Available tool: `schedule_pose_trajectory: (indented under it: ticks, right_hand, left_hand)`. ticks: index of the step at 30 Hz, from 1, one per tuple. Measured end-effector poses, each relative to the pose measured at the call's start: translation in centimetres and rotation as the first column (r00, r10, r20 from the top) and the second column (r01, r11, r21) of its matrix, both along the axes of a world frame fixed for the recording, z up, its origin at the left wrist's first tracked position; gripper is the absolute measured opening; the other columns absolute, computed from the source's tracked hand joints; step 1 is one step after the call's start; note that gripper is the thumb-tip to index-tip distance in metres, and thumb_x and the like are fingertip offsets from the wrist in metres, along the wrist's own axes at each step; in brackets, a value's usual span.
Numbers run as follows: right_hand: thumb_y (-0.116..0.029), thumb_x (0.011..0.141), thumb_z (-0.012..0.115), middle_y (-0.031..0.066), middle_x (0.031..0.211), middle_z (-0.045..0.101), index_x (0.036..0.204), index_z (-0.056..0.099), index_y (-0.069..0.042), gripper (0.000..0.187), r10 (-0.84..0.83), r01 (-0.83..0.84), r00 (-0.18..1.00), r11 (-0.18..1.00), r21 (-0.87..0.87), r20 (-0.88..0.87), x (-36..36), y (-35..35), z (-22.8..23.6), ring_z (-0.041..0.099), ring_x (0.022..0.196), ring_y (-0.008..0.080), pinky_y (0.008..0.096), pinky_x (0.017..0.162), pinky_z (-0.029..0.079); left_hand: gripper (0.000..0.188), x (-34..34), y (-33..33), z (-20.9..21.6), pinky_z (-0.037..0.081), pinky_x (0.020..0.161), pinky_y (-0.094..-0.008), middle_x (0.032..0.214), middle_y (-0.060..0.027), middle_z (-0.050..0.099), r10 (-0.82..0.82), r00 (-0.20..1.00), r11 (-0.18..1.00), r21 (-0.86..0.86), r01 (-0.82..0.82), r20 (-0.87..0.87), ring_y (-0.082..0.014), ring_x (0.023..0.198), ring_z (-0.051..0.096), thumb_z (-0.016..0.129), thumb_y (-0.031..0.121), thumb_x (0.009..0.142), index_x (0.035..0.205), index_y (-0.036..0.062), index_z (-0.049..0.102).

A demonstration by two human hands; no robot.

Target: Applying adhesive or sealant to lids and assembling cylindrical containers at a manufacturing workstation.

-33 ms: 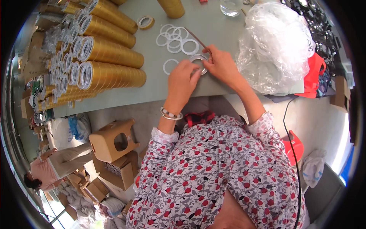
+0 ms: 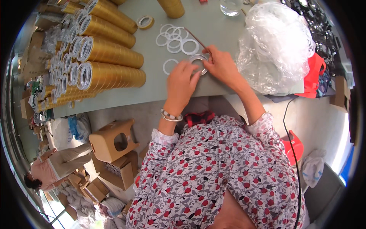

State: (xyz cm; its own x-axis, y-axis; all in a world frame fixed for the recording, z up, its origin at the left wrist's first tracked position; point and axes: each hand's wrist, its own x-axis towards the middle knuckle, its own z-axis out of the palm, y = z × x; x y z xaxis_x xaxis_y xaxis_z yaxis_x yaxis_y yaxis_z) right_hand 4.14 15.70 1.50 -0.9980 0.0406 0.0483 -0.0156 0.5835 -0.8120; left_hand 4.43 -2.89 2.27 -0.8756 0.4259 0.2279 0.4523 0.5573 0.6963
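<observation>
My right hand (image 2: 222, 65) is closed around a thin brown stick (image 2: 193, 37), which points away to the upper left. Its thumb rests by a silvery ring (image 2: 198, 58) on the table. My left hand (image 2: 180, 81), with a beaded bracelet and a bangle at the wrist, hovers at the ring's left side. Its fingers are bent, slightly blurred and apart from the thumb, and I see nothing held in them. Beside the left fingers lies a single thin white ring (image 2: 170, 66). Farther back, several white rings (image 2: 174, 39) overlap, with a broader white ring (image 2: 190, 47) nearest.
Stacked gold rolls (image 2: 114, 74) fill the table's left side; a loose roll (image 2: 145, 22) lies nearby. A clear plastic bag (image 2: 274, 49) of white pieces and a red bag (image 2: 313, 74) are at right. A glass (image 2: 230, 7) stands behind. A black cable (image 2: 291, 141) hangs down. Another person (image 2: 57, 166) stands left.
My left hand has drawn back very slightly, and its fingers have parted a little from the thumb. The right hand and the rings look the same.
</observation>
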Motion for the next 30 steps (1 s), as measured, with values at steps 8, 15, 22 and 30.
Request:
schedule_pose_trajectory:
  ticks: [8, 15, 22, 30]
  right_hand:
    - [-0.017, 0.088, 0.068, 0.0153, 0.069, 0.065, 0.103, 0.065, -0.002, 0.022, -0.014, 0.015, 1.0, 0.999, 0.05, -0.015, 0.2, 0.3, -0.1, 0.065, 0.065, 0.0342, 0.045, 0.062, 0.051]
    - [-0.023, 0.1, 0.056, 0.0044, 0.064, 0.058, 0.082, 0.068, 0.003, 0.034, -0.056, -0.015, 0.987, 0.9, -0.435, -0.151, 2.1, 2.3, 6.4, 0.052, 0.057, 0.0114, 0.0289, 0.054, 0.042]
    - [-0.018, 0.105, 0.049, 0.0104, 0.079, 0.066, 0.088, 0.072, 0.005, 0.036, 0.006, -0.143, 0.921, 0.935, -0.324, -0.389, 2.7, 1.7, 6.8, 0.063, 0.071, 0.017, 0.0308, 0.065, 0.05]
    - [-0.016, 0.1, 0.059, 0.0143, 0.085, 0.07, 0.092, 0.071, 0.003, 0.024, 0.099, -0.16, 0.928, 0.977, -0.143, -0.36, 2.3, 0.9, 5.2, 0.068, 0.077, 0.0265, 0.0333, 0.069, 0.053]
  left_hand:
    - [0.031, 1.5, 0.6, -1.2, 0.035, 0.112, -0.0546, 0.129, -0.0117, 0.062, -0.099, 0.881, 0.945, -0.321, -0.062, -0.462, -0.0314, 0.131, 0.051, 0.074, 0.014, 0.084, 0.114, 0.0099, 0.069]
    - [0.031, 1.5, 0.0, -1.8, 0.035, 0.113, -0.0547, 0.13, -0.0144, 0.06, -0.069, 0.883, 0.953, -0.291, -0.079, -0.464, -0.0328, 0.131, 0.051, 0.074, 0.015, 0.084, 0.115, 0.0122, 0.069]
    - [0.038, 1.5, 0.4, -2.6, 0.037, 0.112, -0.0547, 0.131, -0.0168, 0.059, -0.007, 0.887, 0.98, -0.182, -0.087, -0.461, -0.0349, 0.131, 0.051, 0.077, 0.012, 0.081, 0.116, 0.0044, 0.063]
    - [0.03, 1.6, 0.5, -3.1, 0.037, 0.112, -0.055, 0.129, -0.0194, 0.06, -0.004, 0.889, 0.988, -0.139, -0.067, -0.457, -0.0377, 0.132, 0.051, 0.076, 0.009, 0.082, 0.107, 0.0036, 0.06]
